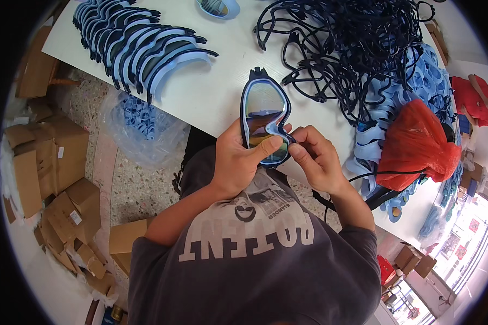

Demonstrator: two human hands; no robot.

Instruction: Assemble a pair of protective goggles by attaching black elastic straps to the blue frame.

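Steadying a pair of goggles (264, 103) at the worktop's (225, 81) near edge, as the head view shows, the left hand (234, 160) wraps one side, thumb across the lens, seemingly bracing it while the right hand (321, 161) pinches the rim. Beyond, a goggle row (126, 49) nests closely, probably saving room; dark frames (339, 46) lie heaped rightward.

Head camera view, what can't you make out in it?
In the head view:
Goggles: underside turned away from the camera.
Left hand: most fingers hidden behind the goggles.
Red bag: contents hidden by its plastic.
Black frames: count hidden by their own tangle.
Lone light-blue piece: far side cut off by the top edge.
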